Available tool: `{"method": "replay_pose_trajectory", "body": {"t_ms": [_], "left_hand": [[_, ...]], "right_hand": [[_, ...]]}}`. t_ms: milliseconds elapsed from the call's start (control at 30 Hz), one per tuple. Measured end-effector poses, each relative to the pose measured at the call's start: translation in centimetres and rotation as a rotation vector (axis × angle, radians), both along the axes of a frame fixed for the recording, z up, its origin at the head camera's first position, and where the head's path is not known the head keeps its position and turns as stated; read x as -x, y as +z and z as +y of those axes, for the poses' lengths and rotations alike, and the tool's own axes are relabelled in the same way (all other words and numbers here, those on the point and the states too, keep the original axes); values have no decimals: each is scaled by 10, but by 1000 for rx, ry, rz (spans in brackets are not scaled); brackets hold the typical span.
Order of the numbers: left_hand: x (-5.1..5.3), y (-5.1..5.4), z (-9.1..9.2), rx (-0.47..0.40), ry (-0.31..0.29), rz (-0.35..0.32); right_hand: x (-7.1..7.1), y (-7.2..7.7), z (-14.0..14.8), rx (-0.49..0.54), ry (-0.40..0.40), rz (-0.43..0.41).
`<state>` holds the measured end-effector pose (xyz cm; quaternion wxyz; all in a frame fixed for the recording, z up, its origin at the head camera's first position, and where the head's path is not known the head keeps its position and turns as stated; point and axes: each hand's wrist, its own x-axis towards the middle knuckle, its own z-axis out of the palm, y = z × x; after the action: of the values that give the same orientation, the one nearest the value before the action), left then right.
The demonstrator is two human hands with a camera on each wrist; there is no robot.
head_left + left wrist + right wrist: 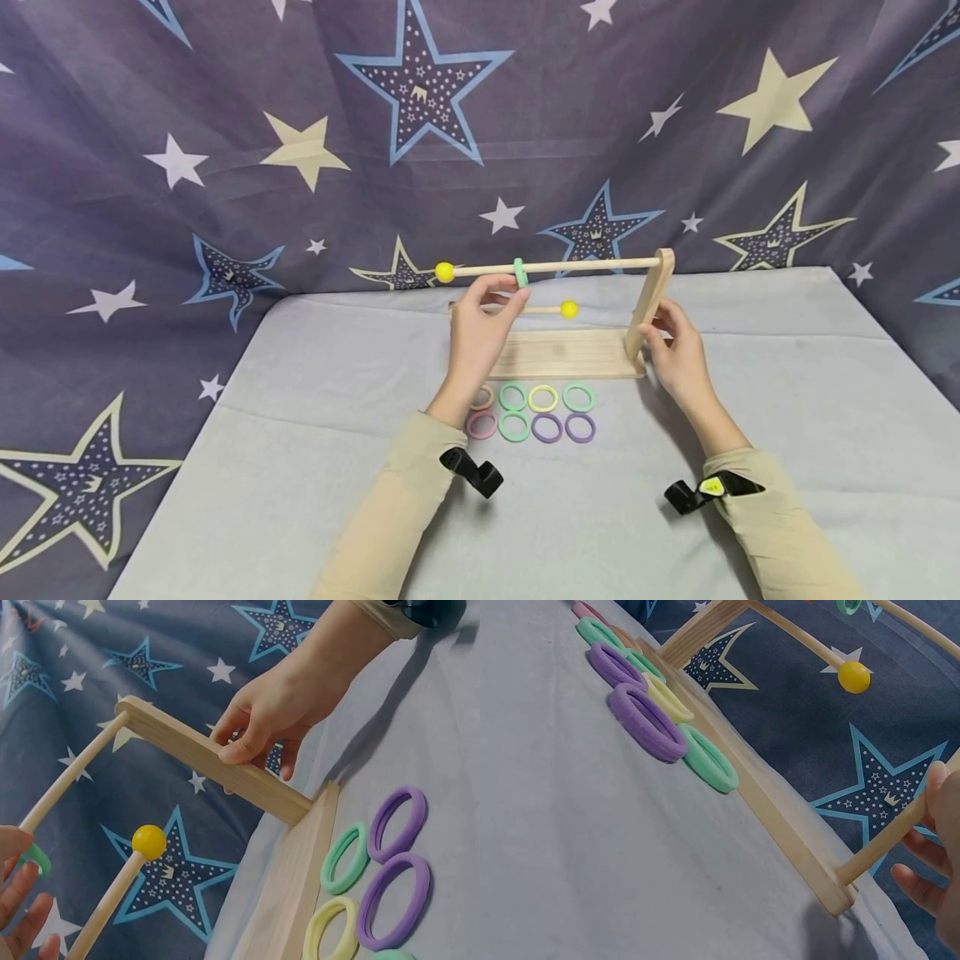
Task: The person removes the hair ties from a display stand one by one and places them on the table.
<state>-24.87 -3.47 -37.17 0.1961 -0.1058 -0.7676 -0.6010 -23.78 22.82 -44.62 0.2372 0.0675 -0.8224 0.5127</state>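
Observation:
My left hand (pixel 480 329) pinches a green hair tie (pixel 519 272) between thumb and fingertips. That tie sits around the upper wooden rod (pixel 592 265), between its yellow ball end (pixel 444 272) and the upright post (pixel 649 304). With my right hand (pixel 678 350) I grip this post, thumb on one side and fingers on the other, as the left wrist view also shows. The wooden base (pixel 558 354) lies flat on the table. A lower rod (pixel 542 310) with its own yellow ball (pixel 569 309) is partly hidden behind my left hand.
Several hair ties lie in two rows before the base, among them purple (pixel 581 427), yellow (pixel 543 398), green (pixel 578 397), pink (pixel 482 424) and orange (pixel 483 397). Grey cloth (pixel 300 467) covers the table; a star-patterned curtain (pixel 247 75) hangs behind.

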Motion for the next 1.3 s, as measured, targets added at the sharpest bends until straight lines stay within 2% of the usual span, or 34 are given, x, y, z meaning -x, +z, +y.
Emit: {"method": "replay_pose_trajectory", "body": {"t_ms": [300,800,1033,1300], "left_hand": [[1,1,5,-10,37,-28],[1,-2,11,25,50,-41],[-1,-2,8,22,68,-48],[0,-4,2,15,103,-24]], "right_hand": [[0,-1,0,-3,1,-5],[0,0,1,-10,-1,-20],[2,-1,1,0,-1,-16],[1,0,0,-3,-9,-12]]}}
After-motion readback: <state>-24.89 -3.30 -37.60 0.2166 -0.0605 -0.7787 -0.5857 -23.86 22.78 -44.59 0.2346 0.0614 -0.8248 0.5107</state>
